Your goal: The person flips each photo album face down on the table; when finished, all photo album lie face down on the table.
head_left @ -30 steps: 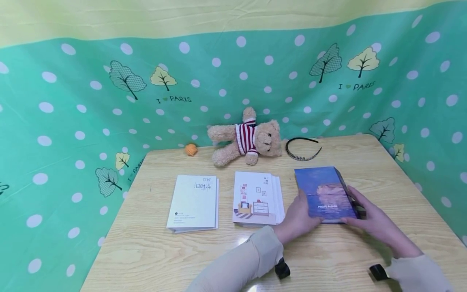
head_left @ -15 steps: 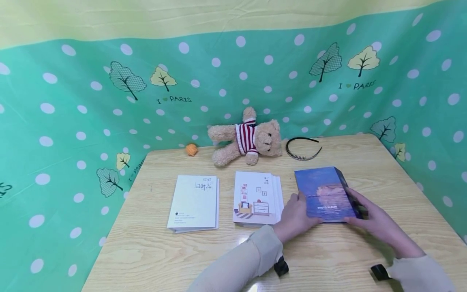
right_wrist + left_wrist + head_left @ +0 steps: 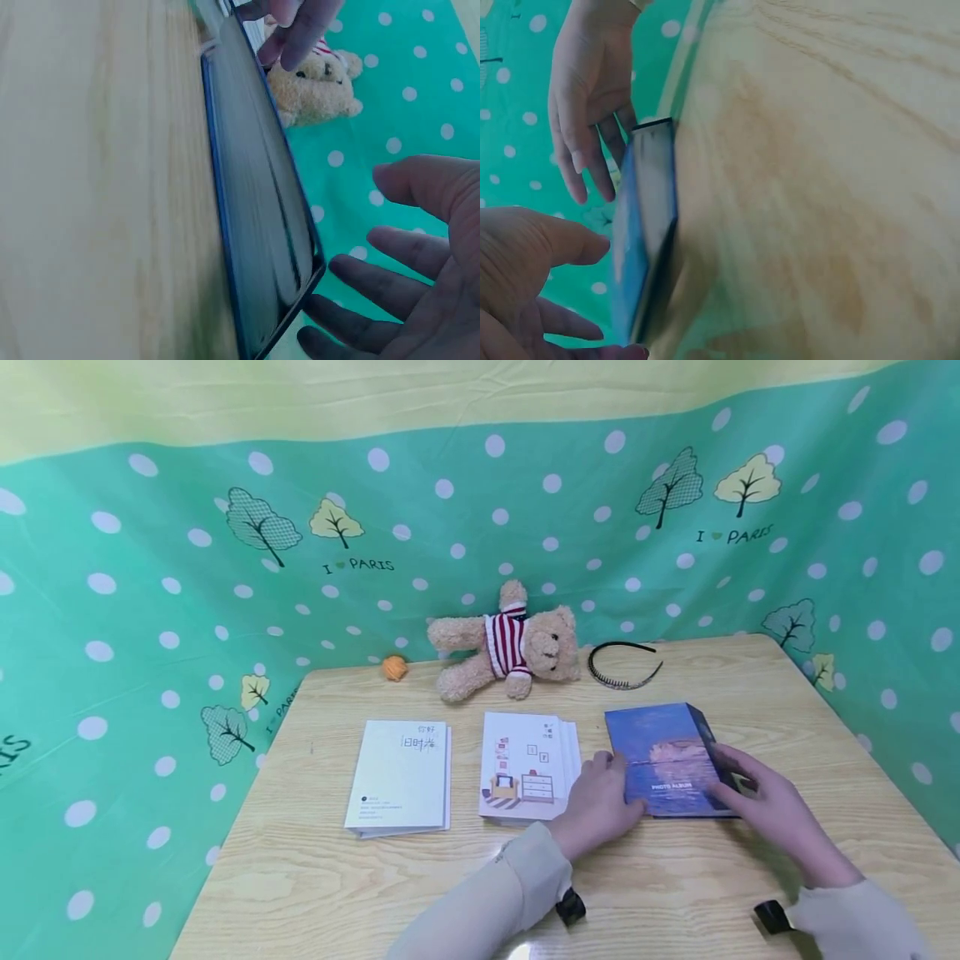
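A blue photo album [image 3: 671,760] with a painted sea scene on its cover lies flat at the right of the table. At its left edge is my left hand [image 3: 600,806], thumb lifted off the cover; the left wrist view shows fingertips [image 3: 634,352] by the album's edge. On the spine side is my right hand [image 3: 768,802]. Its fingers [image 3: 382,285] are spread and loose in the right wrist view, close to the spine, and whether they touch it I cannot tell. Left of the left hand lies a white album [image 3: 521,768] with a furniture drawing.
Another white album [image 3: 397,777] with Chinese lettering lies further left on the wooden table [image 3: 300,877]. Along the back are an orange ball-like item [image 3: 393,667], a teddy bear [image 3: 510,643] in a striped shirt and a black headband [image 3: 622,667]. A green dotted cloth [image 3: 450,527] hangs behind.
My left hand has eased off the blue album's lower left corner, moving slightly left. The right hand has loosened at the spine. The album stays almost in place.
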Demonstrator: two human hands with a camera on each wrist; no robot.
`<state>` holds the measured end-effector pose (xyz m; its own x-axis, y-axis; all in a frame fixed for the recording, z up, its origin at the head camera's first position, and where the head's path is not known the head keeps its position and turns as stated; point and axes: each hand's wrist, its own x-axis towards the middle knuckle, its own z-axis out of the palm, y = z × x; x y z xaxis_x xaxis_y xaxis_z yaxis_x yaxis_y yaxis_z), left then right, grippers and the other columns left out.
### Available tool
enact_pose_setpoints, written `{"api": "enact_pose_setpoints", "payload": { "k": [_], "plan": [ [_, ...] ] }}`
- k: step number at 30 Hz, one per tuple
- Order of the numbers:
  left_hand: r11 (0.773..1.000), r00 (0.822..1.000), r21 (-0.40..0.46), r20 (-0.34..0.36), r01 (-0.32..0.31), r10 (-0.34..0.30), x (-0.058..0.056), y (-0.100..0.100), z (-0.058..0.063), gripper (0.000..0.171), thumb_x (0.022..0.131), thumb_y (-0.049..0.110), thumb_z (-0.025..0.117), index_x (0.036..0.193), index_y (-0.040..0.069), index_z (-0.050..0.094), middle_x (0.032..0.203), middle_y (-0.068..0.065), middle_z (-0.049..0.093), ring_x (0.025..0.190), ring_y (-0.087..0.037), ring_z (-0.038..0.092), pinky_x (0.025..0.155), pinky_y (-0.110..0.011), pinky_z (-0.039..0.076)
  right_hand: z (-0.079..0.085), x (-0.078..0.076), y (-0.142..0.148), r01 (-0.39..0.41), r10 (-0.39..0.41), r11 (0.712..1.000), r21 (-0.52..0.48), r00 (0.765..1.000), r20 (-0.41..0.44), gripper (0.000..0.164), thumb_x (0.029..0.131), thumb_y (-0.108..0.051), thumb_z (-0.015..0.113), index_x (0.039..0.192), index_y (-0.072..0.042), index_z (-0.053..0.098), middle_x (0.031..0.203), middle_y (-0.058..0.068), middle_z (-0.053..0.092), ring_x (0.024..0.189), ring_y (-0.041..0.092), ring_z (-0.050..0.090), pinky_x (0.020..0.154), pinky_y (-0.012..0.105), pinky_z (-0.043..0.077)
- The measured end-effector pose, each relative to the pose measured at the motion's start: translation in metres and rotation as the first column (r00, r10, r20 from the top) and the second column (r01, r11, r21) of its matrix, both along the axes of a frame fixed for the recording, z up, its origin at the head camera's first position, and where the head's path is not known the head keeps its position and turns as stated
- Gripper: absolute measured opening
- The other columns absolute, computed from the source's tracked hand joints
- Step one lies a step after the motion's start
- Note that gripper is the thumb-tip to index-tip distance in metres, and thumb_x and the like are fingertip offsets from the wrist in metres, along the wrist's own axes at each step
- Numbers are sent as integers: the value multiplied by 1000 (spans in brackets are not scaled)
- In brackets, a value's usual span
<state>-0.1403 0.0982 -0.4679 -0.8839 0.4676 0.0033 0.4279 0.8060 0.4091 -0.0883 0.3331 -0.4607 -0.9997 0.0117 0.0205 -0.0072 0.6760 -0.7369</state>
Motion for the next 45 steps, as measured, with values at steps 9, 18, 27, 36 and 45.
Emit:
{"api": "enact_pose_setpoints", "payload": {
  "k": [9,18,27,36,45],
  "plan": [
    [997,997,-48,-49,65,-67,-5,-25,18,65,89,45,66,144,15,48,142,-4,48,124,-22,49,94,-30,49,11,-2,-20,-26,29,999,31,994,-106,58,96,-28,62,145,-2,43,140,33,44,125,58,37,93,72,33],
    [980,981,-121,-94,160,-172,-8,-51,31,75,91,48,63,150,10,38,151,-8,39,136,-27,38,109,-35,37,12,-10,-36,-67,71,997,32,989,-129,55,96,-27,63,141,1,46,135,31,50,124,54,41,93,72,34],
    [973,975,-135,-101,185,-199,-10,-76,30,78,91,49,61,153,12,32,156,-11,30,143,-34,27,115,-47,26,12,-16,-53,-123,123,992,10,978,-167,55,95,-23,65,141,0,47,132,26,54,119,47,49,91,67,39],
    [992,991,-81,-83,94,-101,-9,-99,28,82,87,52,66,153,18,33,158,-14,24,145,-38,16,114,-62,15,12,-21,-73,-196,188,981,-13,959,-210,61,94,-18,66,145,2,40,135,31,49,115,49,53,91,64,43],
    [1000,998,-18,-65,9,-10,-10,-124,24,85,83,49,72,152,14,36,159,-21,18,145,-45,9,112,-64,12,16,-25,-92,-244,234,968,-65,963,-135,62,94,-15,66,146,3,38,141,32,42,120,51,49,97,63,40]
  ]
}}
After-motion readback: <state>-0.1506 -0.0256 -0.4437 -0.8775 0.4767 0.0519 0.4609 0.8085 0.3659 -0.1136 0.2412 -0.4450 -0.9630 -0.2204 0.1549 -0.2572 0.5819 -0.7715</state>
